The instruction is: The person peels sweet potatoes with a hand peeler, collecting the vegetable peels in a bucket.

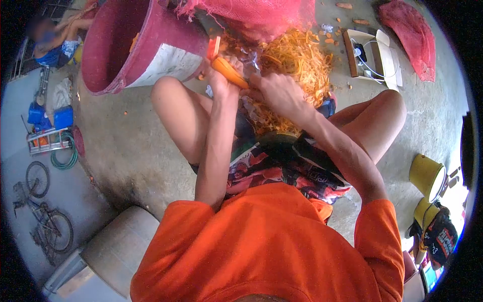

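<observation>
My left hand point(224, 83) is closed around a peeled orange carrot point(229, 72), which slants down toward my right hand. Just above the left fingers, a red-orange piece with pale strips point(214, 49) sticks up; I cannot make out what it is. My right hand point(279, 93) is curled at the lower end of the carrot, where a small dark thing shows by its fingertips. Its grip is mostly hidden. Below and beyond both hands lies a big heap of orange carrot peelings point(297, 58), with some clear plastic point(251, 58) among them.
A large pink tub point(166, 30) lies tipped at the upper left. A pink mesh sack point(256, 15) lies behind the peelings, another red sack point(412, 38) at the right. An open cardboard box point(372, 58) holds a white cable. Yellow buckets point(422, 173) stand at right; a person point(60, 45) sits far left.
</observation>
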Demonstrator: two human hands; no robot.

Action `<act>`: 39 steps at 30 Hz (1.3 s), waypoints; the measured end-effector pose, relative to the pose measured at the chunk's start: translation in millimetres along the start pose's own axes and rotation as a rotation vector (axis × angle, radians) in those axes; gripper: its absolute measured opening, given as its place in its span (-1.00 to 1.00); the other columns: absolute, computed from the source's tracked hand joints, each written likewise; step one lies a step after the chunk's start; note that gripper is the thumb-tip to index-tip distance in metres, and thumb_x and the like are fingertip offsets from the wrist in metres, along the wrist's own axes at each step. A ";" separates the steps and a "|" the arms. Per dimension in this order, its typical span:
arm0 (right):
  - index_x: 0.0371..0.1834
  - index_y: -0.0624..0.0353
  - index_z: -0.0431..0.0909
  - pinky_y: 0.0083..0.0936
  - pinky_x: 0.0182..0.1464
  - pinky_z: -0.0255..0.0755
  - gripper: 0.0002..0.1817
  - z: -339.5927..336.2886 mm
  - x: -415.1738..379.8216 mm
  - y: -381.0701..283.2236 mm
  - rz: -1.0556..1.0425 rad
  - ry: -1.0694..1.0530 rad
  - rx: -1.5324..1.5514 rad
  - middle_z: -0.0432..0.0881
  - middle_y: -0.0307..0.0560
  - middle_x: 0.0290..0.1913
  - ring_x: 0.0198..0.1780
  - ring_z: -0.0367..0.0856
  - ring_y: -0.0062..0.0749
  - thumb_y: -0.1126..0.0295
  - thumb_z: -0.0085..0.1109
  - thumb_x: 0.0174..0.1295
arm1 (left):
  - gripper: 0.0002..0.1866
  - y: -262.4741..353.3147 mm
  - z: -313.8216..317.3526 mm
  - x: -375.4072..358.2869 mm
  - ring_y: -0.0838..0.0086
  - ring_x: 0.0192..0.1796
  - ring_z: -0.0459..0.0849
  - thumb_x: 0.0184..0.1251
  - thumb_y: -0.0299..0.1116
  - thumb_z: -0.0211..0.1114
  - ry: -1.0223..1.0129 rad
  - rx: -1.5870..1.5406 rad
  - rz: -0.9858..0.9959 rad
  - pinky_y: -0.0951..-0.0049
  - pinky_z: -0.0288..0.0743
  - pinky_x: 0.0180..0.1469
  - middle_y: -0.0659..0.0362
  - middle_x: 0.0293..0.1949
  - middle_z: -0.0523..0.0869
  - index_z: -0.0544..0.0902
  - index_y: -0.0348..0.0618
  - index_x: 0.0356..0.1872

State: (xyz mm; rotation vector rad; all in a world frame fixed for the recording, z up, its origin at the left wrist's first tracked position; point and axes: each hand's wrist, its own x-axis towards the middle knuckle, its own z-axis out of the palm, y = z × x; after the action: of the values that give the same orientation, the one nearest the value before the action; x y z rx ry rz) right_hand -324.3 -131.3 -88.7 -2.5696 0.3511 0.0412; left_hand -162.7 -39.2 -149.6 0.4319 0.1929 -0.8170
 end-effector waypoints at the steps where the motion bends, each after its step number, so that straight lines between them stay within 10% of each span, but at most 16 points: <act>1: 0.13 0.08 0.56 0.08 -0.23 0.58 -0.53 3.7 0.3 0.5 0.003 0.002 0.023 0.72 0.20 -0.37 -0.29 0.73 0.17 -0.01 0.24 0.35 | -0.45 0.9 -3.9 1.4 0.43 -0.40 0.36 0.59 0.20 -0.04 0.023 -0.069 0.000 0.41 0.29 -0.28 0.23 -0.42 0.45 0.55 -0.11 -0.33; 6: 0.00 0.17 0.58 0.07 -0.25 0.60 -0.54 -5.9 -2.2 9.9 -0.133 0.048 0.212 0.69 0.25 -0.41 -0.30 0.73 0.24 -0.05 0.12 0.44 | -0.62 4.2 -13.0 6.6 0.39 -0.36 0.52 0.54 0.02 0.08 -0.130 -0.141 -0.045 0.38 0.45 -0.22 0.24 -0.44 0.57 0.60 -0.04 -0.33; 9: 0.04 0.16 0.57 0.12 -0.25 0.57 -0.56 -22.0 -2.2 26.9 -0.106 0.053 0.157 0.65 0.25 -0.48 -0.33 0.70 0.29 -0.01 0.14 0.43 | -0.54 26.5 16.7 -3.9 0.23 -0.08 0.70 0.59 0.07 0.03 0.072 0.537 -0.231 0.14 0.57 0.10 0.12 -0.21 0.71 0.59 -0.17 -0.09; 13: 0.13 0.15 0.55 -0.01 -0.05 0.60 -0.71 -49.7 -5.2 47.4 -0.205 -0.015 -0.052 0.58 0.22 0.05 -0.05 0.70 0.15 0.26 0.01 0.50 | -0.46 52.3 29.8 -6.8 0.37 -0.12 0.77 0.60 0.10 0.06 -0.042 1.083 -0.467 0.33 0.66 -0.07 0.11 -0.14 0.79 0.66 -0.23 0.10; 19: 0.14 0.09 0.58 -0.05 -0.06 0.59 -0.70 -42.7 -0.7 62.5 -0.283 0.030 -0.015 0.69 0.17 -0.16 -0.09 0.72 0.14 0.40 0.12 0.37 | -0.34 10.6 -3.0 0.5 0.29 0.02 0.78 0.61 0.20 -0.07 -0.446 1.714 -0.375 0.35 0.63 -0.09 0.03 -0.01 0.81 0.65 -0.20 0.22; 22: 0.11 0.09 0.62 -0.06 -0.08 0.54 -0.66 -45.6 -4.0 63.0 -0.225 -0.033 0.056 0.64 0.10 -0.16 -0.09 0.67 0.14 0.48 0.27 0.24 | -0.31 6.5 11.3 -8.8 0.11 0.16 0.74 0.60 0.23 -0.08 -0.313 1.919 0.086 0.12 0.58 0.05 -0.02 0.02 0.79 0.64 -0.21 0.22; 23: 0.11 0.09 0.62 -0.06 -0.08 0.54 -0.66 -48.6 -4.8 64.7 -0.231 -0.033 0.057 0.64 0.10 -0.16 -0.09 0.67 0.14 0.48 0.27 0.24 | -0.44 15.1 34.2 -7.3 0.49 -0.17 0.74 0.66 0.11 -0.02 0.041 2.182 -0.259 0.44 0.58 -0.18 0.20 -0.12 0.78 0.61 -0.13 0.28; 24: 0.06 0.13 0.63 -0.09 -0.09 0.54 -0.70 -51.4 -5.8 68.5 -0.296 -0.056 0.085 0.65 0.11 -0.19 -0.11 0.68 0.12 0.48 0.27 0.24 | -0.44 17.0 19.3 1.7 0.49 -0.17 0.74 0.66 0.11 -0.02 0.052 2.181 -0.255 0.44 0.58 -0.18 0.20 -0.12 0.78 0.61 -0.13 0.28; 27: 0.02 0.18 0.64 -0.15 -0.10 0.55 -0.73 -46.3 0.1 70.0 -0.335 -0.009 0.251 0.69 0.12 -0.22 -0.13 0.70 0.08 0.46 0.28 0.25 | -0.53 14.0 1.8 20.4 0.50 -0.30 0.67 0.68 0.10 -0.07 -0.057 0.890 -0.066 0.39 0.61 -0.22 0.24 -0.30 0.69 0.63 -0.04 0.10; 33: 0.06 0.24 0.54 -0.10 -0.02 0.58 -0.55 -43.0 5.4 33.6 -0.041 0.228 0.497 0.74 0.20 -0.12 -0.06 0.71 0.18 0.18 0.41 0.25 | -0.57 -10.9 9.9 -0.6 0.42 -0.24 0.68 0.71 0.07 -0.13 -0.017 0.500 -0.237 0.32 0.64 -0.17 0.22 -0.24 0.67 0.58 -0.02 0.01; 39: 0.43 0.25 0.22 -0.08 -0.01 0.59 0.19 -37.6 13.2 19.3 0.068 0.239 0.241 0.73 0.24 -0.02 -0.02 0.72 0.21 -0.01 0.72 -0.26 | -0.44 -29.2 11.2 -8.5 0.46 -0.05 0.64 0.68 0.21 -0.22 0.018 0.675 -0.295 0.33 0.62 -0.05 0.29 -0.06 0.62 0.48 0.04 0.29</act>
State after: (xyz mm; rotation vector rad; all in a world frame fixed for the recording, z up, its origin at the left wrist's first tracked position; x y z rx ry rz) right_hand -318.1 -169.8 -67.8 -2.3264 0.5004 -0.2691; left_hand -190.1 -56.2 -145.5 1.0629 -0.0117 -1.1663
